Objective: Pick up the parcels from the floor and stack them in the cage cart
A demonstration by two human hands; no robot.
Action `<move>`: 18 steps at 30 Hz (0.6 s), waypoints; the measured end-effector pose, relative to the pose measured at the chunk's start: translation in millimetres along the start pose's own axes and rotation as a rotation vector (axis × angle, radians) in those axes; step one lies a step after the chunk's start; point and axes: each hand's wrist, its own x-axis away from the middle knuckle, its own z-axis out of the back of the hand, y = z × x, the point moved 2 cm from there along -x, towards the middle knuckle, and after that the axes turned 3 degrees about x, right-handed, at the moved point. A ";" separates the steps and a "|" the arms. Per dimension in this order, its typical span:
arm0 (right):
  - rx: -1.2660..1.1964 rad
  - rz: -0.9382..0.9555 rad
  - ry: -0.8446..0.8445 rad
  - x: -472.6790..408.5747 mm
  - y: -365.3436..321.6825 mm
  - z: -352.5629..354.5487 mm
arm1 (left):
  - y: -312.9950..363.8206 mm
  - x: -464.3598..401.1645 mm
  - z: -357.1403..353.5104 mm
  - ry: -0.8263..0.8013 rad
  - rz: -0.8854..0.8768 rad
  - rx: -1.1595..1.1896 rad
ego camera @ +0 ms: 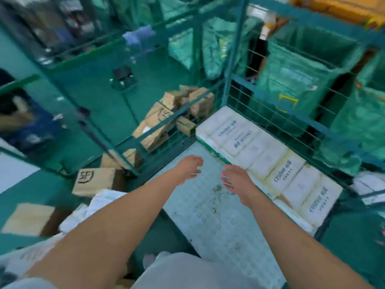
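Both hands (190, 166) empty; cart (218, 215).

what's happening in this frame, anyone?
A person is loading parcels into a green cage cart. Both the left hand and the right hand are empty, fingers loose, held over the cart's bare floor. A row of white parcels lies along the cart's right wall. Brown cardboard boxes sit on the floor outside, to the left.
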 end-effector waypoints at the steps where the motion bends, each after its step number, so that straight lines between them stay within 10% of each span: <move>1: 0.023 0.002 -0.020 4.0 -2.4 -17.2 | -9.8 8.3 22.0 0.015 0.012 0.007; 18: 0.601 0.055 -0.479 66.4 33.8 -406.6 | -225.0 152.0 377.7 0.462 0.141 0.452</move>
